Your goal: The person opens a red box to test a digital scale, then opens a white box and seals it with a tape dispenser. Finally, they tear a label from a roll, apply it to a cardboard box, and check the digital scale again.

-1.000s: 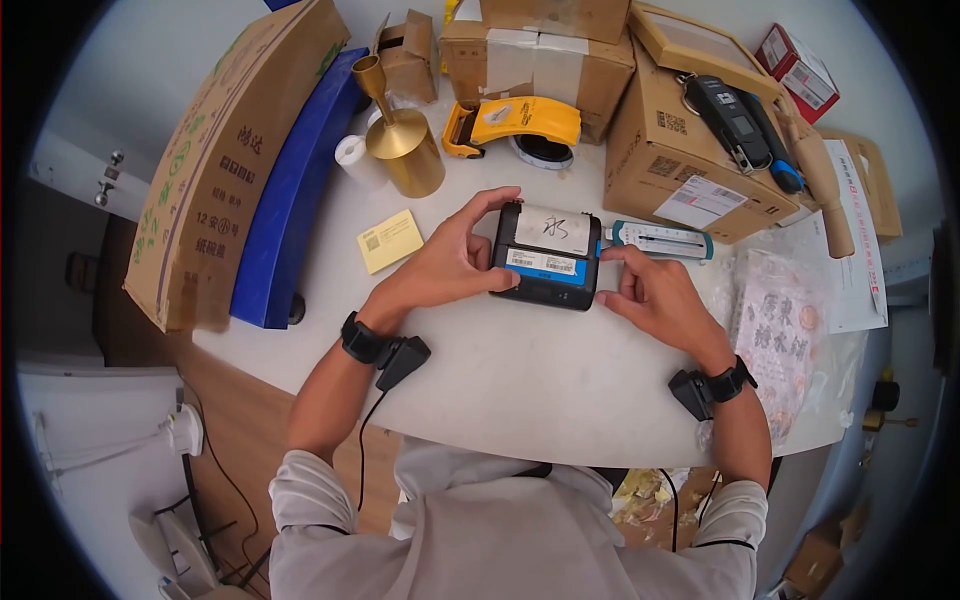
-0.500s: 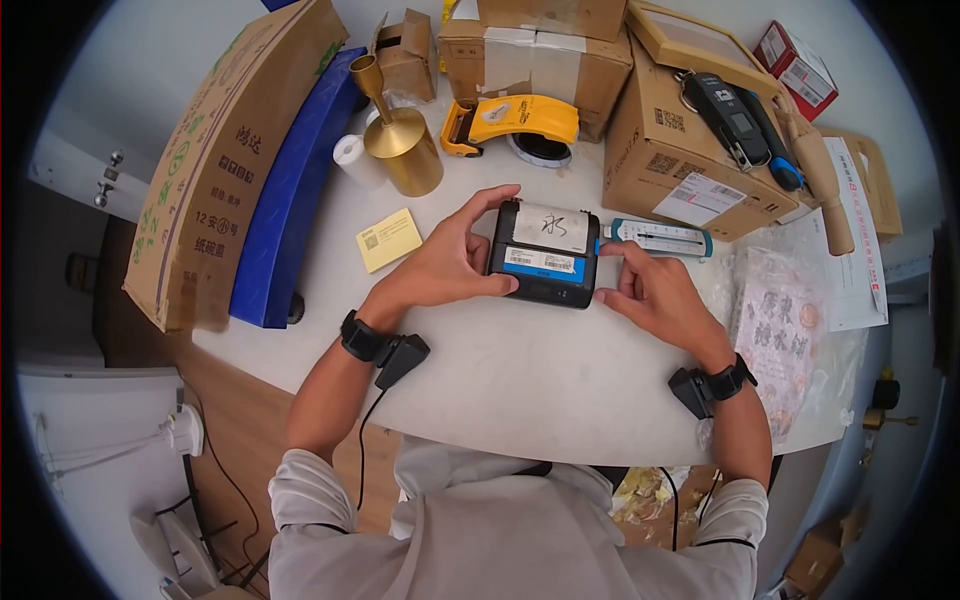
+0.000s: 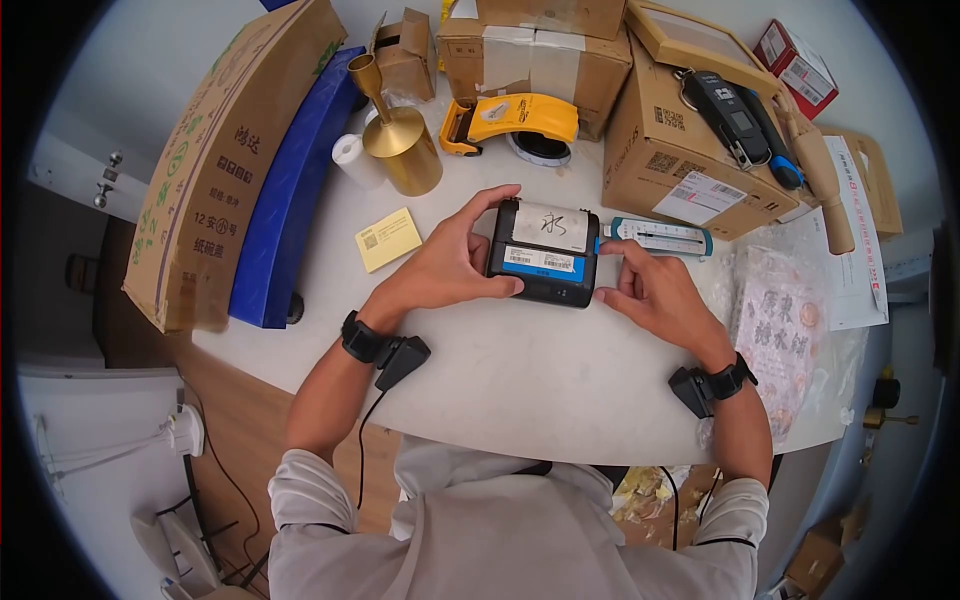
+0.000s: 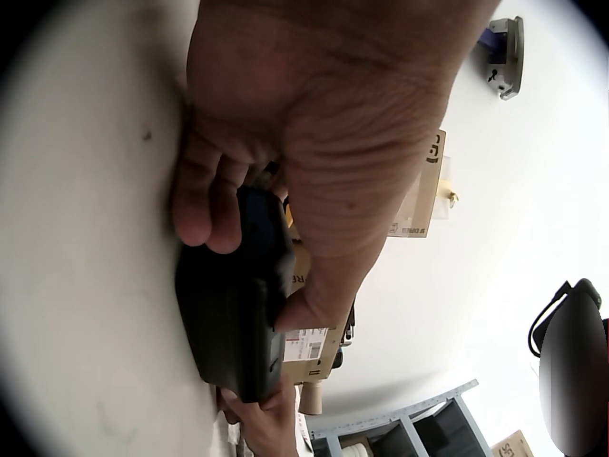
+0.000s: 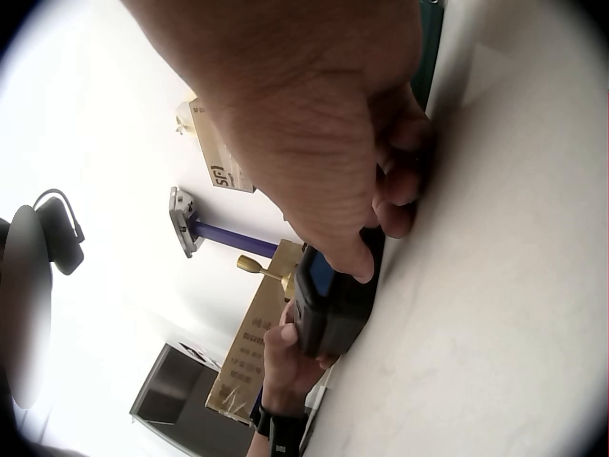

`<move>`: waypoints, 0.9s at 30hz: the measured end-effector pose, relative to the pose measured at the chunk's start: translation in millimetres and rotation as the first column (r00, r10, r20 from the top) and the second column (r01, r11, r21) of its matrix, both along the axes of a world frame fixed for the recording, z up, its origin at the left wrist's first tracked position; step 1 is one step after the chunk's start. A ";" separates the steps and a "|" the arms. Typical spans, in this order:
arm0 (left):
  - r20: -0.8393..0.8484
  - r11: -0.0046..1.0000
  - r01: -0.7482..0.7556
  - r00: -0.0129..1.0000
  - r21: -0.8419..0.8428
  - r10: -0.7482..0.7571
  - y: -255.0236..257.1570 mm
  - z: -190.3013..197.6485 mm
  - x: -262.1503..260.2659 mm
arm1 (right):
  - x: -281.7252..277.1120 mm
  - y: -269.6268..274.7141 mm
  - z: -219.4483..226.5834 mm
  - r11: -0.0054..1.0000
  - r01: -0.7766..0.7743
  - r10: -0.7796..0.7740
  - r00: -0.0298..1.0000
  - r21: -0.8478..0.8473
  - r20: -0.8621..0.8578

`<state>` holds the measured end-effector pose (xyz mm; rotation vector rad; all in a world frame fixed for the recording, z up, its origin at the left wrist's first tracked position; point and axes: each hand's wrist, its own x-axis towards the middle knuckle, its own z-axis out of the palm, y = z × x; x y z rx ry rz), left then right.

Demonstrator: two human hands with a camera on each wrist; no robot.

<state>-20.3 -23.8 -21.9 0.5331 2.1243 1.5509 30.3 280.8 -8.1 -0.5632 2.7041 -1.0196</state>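
Observation:
A black portable label printer (image 3: 545, 285) with a blue panel, barcode stickers and a handwritten character on its white top lies on the table between both hands. My left hand (image 3: 445, 262) grips its left side, thumb at the front corner and index finger reaching to the back corner. On the right side, my right hand (image 3: 655, 297) holds the printer with index finger beside the blue side tab and thumb near the front corner. In the left wrist view, the left thumb presses the edge of the black casing (image 4: 233, 328). The right wrist view shows the right thumb at the printer's edge (image 5: 338, 319).
Behind the printer stand a yellow tape dispenser (image 3: 525, 120), a gold funnel-like vessel (image 3: 408, 155) and cardboard boxes (image 3: 660, 150). A teal-edged gauge (image 3: 665, 238) lies just right of it, yellow sticky notes (image 3: 390, 240) to the left. A plastic-wrapped packet (image 3: 775, 335) sits at right.

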 end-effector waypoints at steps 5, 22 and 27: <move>-0.001 1.000 0.002 1.000 -0.003 -0.002 -0.3 -1.1 -0.2 | 0.1 -0.1 0.6 1.000 -0.001 0.001 1.000 -0.001 0.000; -0.011 1.000 0.001 1.000 -0.028 -0.001 -0.5 0.1 -0.1 | 0.0 0.0 -0.4 1.000 0.003 -0.003 1.000 0.001 0.005; 0.020 0.999 0.020 1.000 0.042 -0.021 -3.4 -4.7 -3.3 | 0.1 0.1 0.0 1.000 0.003 -0.003 1.000 0.003 0.007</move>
